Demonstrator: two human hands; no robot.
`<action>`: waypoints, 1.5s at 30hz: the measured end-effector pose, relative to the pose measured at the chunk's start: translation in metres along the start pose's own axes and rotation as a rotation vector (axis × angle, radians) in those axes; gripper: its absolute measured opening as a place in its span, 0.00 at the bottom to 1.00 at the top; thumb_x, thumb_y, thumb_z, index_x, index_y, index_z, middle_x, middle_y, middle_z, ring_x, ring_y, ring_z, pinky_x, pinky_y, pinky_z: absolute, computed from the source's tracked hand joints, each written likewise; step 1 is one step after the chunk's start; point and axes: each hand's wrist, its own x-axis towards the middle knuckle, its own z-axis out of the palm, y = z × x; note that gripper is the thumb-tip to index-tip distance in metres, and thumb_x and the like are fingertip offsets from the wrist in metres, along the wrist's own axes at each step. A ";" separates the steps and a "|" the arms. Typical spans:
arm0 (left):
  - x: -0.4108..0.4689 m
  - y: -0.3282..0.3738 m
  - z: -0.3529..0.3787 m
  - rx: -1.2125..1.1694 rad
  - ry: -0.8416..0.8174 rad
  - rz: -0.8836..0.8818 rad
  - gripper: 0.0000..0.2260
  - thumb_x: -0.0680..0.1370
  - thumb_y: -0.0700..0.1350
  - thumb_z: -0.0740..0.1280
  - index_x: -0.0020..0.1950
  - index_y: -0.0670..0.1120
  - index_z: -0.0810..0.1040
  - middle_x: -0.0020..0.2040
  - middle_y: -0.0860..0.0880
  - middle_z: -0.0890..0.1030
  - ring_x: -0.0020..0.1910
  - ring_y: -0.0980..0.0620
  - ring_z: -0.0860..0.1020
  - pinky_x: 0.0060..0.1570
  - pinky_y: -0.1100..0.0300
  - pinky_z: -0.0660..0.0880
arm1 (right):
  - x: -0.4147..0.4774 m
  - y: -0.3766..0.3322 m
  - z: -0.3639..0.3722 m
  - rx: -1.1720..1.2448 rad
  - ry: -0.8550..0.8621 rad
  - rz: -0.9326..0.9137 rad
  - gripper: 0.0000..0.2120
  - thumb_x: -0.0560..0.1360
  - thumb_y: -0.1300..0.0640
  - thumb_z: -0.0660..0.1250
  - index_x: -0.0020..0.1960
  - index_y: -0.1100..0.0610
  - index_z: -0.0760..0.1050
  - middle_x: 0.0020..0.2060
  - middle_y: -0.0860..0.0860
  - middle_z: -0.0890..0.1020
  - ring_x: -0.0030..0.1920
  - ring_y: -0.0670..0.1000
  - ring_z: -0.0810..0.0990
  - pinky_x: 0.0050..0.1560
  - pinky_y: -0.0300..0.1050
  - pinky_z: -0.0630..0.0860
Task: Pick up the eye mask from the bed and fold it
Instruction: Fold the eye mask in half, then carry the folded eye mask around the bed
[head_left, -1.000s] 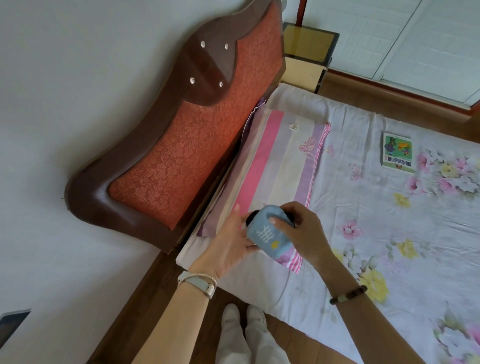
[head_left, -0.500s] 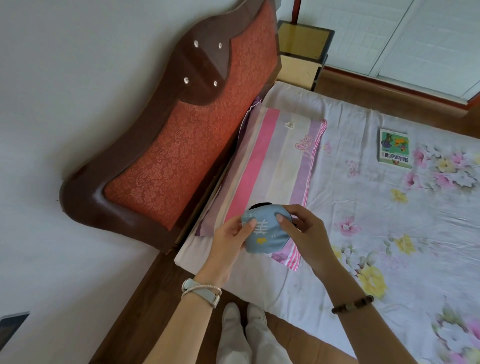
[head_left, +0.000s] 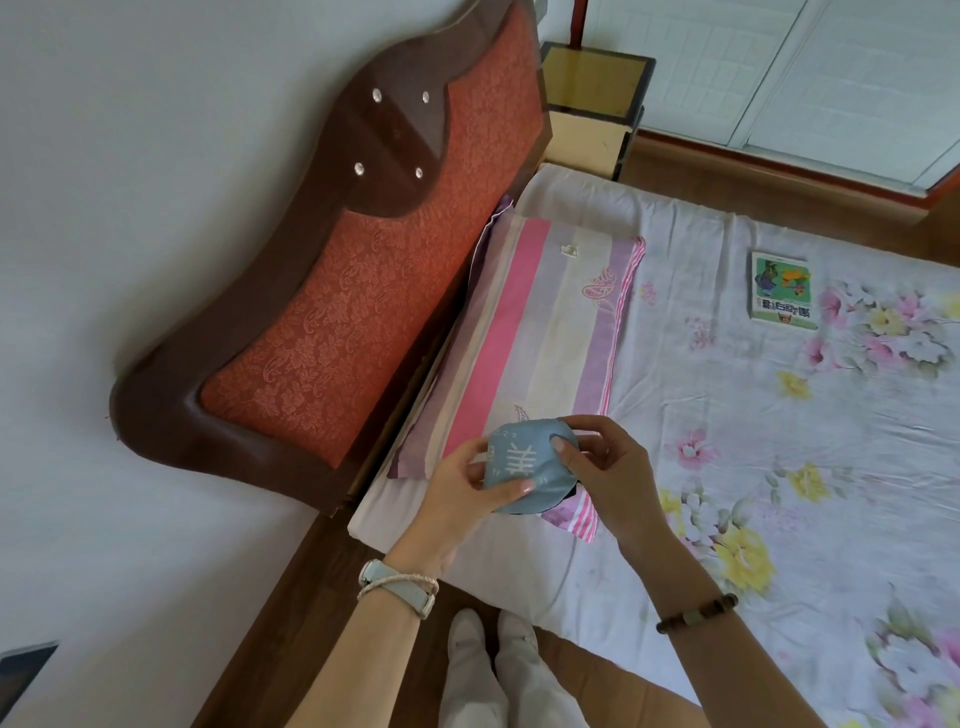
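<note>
- Both hands grasp the eye mask (head_left: 524, 465) between them, held above the near end of the striped pillow (head_left: 545, 332).
- Our left hand (head_left: 462, 493) pinches the mask's near-left side, thumb laid across the blue face and fingers curled behind it.
- Our right hand (head_left: 608, 478) grips the mask's right side, thumb pressed on the blue fabric near the white printed character, fingers tucked behind.
- We see the mask bunched into a rounded, folded shape; a dark edge shows along its lower rim, just over the pillow's pink-striped corner.
- Whether the mask touches the pillow we cannot tell.
- On the left wrist sits a pale blue watch (head_left: 400, 587) with a thin braided band beside it; on the right wrist, a dark beaded bracelet (head_left: 696, 613).
- Left of the pillow, and touching it along its long side, rises the headboard (head_left: 332, 291), dark wood framing an orange patterned panel.
- Right of the pillow, well apart on the floral sheet (head_left: 753, 467), lies a small green book (head_left: 782, 290).
- Beyond the pillow's far end stands a nightstand (head_left: 592, 104).
</note>
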 end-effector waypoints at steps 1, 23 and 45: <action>0.001 -0.001 -0.001 0.016 0.012 0.016 0.24 0.67 0.36 0.79 0.60 0.45 0.78 0.44 0.54 0.88 0.45 0.54 0.86 0.40 0.62 0.80 | 0.000 0.002 -0.002 -0.001 -0.008 0.027 0.09 0.74 0.62 0.74 0.51 0.51 0.81 0.38 0.53 0.87 0.37 0.47 0.85 0.38 0.40 0.82; 0.022 0.034 0.006 -0.218 0.007 -0.008 0.24 0.69 0.40 0.77 0.64 0.38 0.76 0.55 0.36 0.84 0.52 0.41 0.82 0.57 0.43 0.77 | -0.016 -0.006 -0.003 0.042 0.093 0.114 0.09 0.71 0.68 0.74 0.49 0.60 0.80 0.41 0.50 0.85 0.37 0.42 0.84 0.40 0.33 0.79; 0.038 0.080 0.015 -0.011 -0.453 -0.094 0.15 0.74 0.56 0.68 0.59 0.55 0.83 0.54 0.47 0.86 0.50 0.51 0.85 0.40 0.59 0.80 | -0.061 -0.036 -0.009 0.404 0.313 0.123 0.15 0.84 0.54 0.57 0.60 0.57 0.80 0.49 0.59 0.84 0.44 0.55 0.82 0.47 0.50 0.81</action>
